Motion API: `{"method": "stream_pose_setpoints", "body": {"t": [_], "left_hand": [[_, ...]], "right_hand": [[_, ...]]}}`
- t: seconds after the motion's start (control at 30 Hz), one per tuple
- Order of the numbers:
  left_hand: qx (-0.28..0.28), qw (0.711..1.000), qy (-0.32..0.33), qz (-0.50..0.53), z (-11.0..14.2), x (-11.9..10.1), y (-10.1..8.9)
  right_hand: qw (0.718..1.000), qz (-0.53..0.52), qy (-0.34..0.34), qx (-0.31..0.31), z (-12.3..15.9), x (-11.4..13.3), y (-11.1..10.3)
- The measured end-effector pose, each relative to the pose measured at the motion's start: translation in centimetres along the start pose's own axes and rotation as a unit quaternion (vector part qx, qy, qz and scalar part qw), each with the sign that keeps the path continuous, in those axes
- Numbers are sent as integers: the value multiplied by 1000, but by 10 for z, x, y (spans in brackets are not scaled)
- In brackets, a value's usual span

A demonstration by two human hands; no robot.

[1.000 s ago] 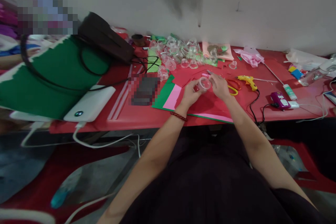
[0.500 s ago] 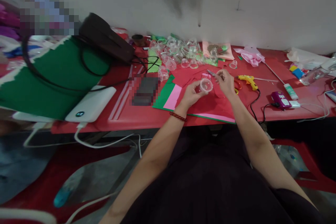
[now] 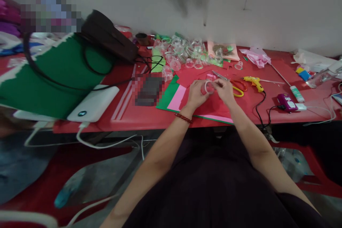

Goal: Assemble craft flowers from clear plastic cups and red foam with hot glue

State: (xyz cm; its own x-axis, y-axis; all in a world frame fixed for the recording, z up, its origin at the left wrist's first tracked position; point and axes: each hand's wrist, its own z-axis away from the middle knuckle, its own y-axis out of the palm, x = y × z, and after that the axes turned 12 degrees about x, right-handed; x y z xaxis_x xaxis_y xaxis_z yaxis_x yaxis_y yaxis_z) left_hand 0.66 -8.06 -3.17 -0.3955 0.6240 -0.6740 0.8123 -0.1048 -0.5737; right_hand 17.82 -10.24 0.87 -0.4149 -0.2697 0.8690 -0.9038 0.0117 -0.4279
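Observation:
A small clear plastic cup [image 3: 208, 87] is in my left hand [image 3: 196, 94], whose fingers are wrapped round its side, and its open mouth is tilted toward my right. My right hand [image 3: 225, 91] is pinched at the cup's rim; whether something small is also between those fingertips is too fine to see. Just behind the right hand lie scissors [image 3: 238, 88] with red and yellow handles, their blades pointing left. Beneath both hands are red paper sheets [image 3: 193, 72], over pink paper [image 3: 176, 99] and green paper [image 3: 167, 98].
Many clear cups [image 3: 184, 50] are heaped by the wall. On the right are a yellow glue gun [image 3: 253, 82], a purple adapter [image 3: 286, 102] and a glue bottle [image 3: 297, 93]. To the left are a dark phone [image 3: 149, 91], a white power bank [image 3: 93, 105] and a dark bag [image 3: 109, 39].
My right hand has come down and left from above the scissors to the cup's rim. The cup has turned in my left hand. More of the scissors' handles now shows.

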Motion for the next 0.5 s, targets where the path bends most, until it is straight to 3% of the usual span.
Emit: {"method": "stream_pose_setpoints", "body": {"t": [0.13,0.3,0.5], "left_hand": [[25,999,46,4,0,-2,0],[-3,1000,-10,-20,0,-3,1],[-18,999,-31,-21,-2,-5,-1]], "right_hand": [[999,-20,8,-24,-4,-4,2],[996,2,43,-80,-11,-11,16],[993,-28,71,-93,-15,-12,32]]}}
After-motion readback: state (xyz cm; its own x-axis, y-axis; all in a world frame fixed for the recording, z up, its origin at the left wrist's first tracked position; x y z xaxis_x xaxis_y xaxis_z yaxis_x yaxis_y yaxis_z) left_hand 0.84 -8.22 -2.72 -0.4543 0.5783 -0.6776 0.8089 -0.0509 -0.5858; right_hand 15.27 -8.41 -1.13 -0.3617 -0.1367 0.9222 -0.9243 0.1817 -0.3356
